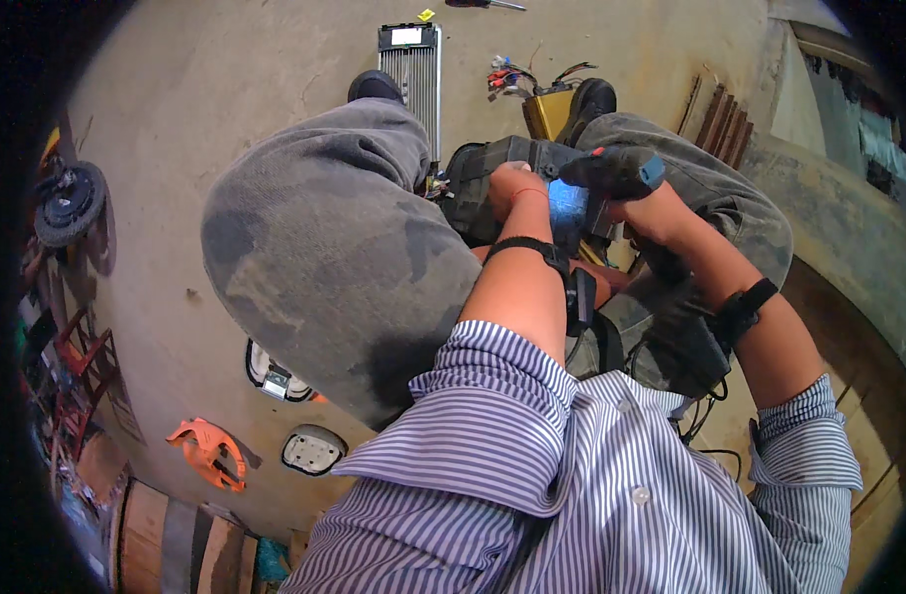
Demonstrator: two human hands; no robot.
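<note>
A black cordless drill [616, 173] with a blue-grey end lies across the space between my knees. My right hand [653, 212] is closed round its grip. Beneath it sits a bulky black plastic housing [482, 173], reaching from my left knee toward the right. My left hand [517, 188] is curled over this housing, fingers bent; whatever they pinch is hidden. A blue-lit surface [569, 206] shows between my hands. The drill's tip and the spot it points at cannot be made out.
Beyond my feet are a ribbed metal case [423, 84], a yellow box with wires [550, 111] and a screwdriver [487, 4]. An orange plastic part [207, 450] and a white-lined shell [314, 449] lie at left. A wheel [70, 205] and rusty metal strips [725, 124] flank me.
</note>
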